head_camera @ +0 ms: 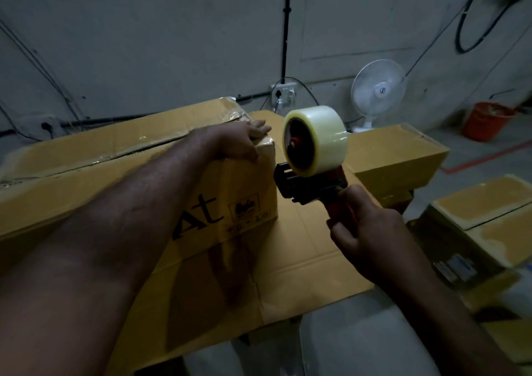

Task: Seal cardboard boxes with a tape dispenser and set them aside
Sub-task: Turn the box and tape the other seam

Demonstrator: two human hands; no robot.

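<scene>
A large cardboard box [115,174] lies on a flattened cardboard sheet [305,249] that covers the tabletop. Its long axis runs from the near left edge of the view to the far right, and its short end face points right. The top flaps meet in a seam along that same axis, covered by shiny clear tape that bunches and wrinkles at the far right corner. The left hand [240,141] rests on the box's near right top corner, its fingers [259,125] straight and close together, flat on the top panel, with the thumb hanging down over the printed front face. The right hand [365,231] grips the red handle of the tape dispenser [305,185], fingers curled tight around it. The dispenser's long axis slants from the handle at lower right up to its dark nose at upper left. The nose points at the box's right end face and sits just beside that edge; whether it touches cannot be told. The pale tape roll [316,139] stands above the nose, its open hub facing left towards the box. Behind the dispenser sits a second cardboard box [400,151], and a third cardboard box [489,214] stands lower on the right. Against the grey wall are a white fan [377,87], an orange bucket [486,123] and a wall socket [283,93] with cables plugged in.
</scene>
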